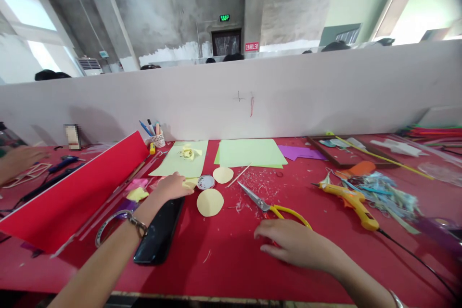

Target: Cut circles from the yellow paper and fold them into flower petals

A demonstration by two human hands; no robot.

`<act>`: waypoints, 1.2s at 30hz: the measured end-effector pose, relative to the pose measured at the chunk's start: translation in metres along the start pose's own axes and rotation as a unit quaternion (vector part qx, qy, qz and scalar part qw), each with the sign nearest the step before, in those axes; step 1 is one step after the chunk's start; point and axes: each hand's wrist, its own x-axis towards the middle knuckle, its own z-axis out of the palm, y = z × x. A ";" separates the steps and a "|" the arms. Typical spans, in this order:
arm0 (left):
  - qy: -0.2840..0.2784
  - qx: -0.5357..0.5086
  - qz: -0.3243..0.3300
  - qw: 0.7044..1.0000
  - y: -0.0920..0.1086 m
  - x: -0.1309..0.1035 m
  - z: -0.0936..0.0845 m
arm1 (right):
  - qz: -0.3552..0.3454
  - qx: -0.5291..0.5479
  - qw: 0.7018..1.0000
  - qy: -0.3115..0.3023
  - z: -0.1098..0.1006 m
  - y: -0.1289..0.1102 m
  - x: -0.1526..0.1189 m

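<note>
My left hand (pixel 170 187) reaches over the far end of a black phone (pixel 159 236), its fingers closed at a piece of yellow paper (pixel 190 183). Just right of that paper is a small round clear container (pixel 206 182) with small dark bits inside. Two pale yellow paper circles, a smaller one (pixel 223 175) and a larger one (pixel 210 202), lie flat close by. My right hand (pixel 285 241) rests low over the table, fingers apart and loosely bent, with nothing seen in them. Beyond it, touching or nearly so, lie yellow-handled scissors (pixel 269 206), blades pointing away.
A yellow glue gun (pixel 352 202) with a cord lies right, beside blue paper shreds (pixel 388 195). Pale green sheets (pixel 249 152) and crumpled yellow scraps (pixel 189 153) are farther back. A red board (pixel 83 192) stands left; another person's hand (pixel 18 163) is beyond it.
</note>
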 end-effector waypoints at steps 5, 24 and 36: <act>-0.014 0.036 -0.008 0.999 0.010 -0.013 0.013 | -0.008 0.000 1.000 0.016 0.002 -0.010 0.000; 0.031 -0.308 0.047 0.950 0.086 -0.062 0.018 | 0.087 0.032 0.976 0.198 0.012 -0.017 0.027; -0.125 -0.597 0.114 0.785 0.106 -0.102 0.002 | -0.089 0.247 0.914 0.311 0.006 -0.022 0.018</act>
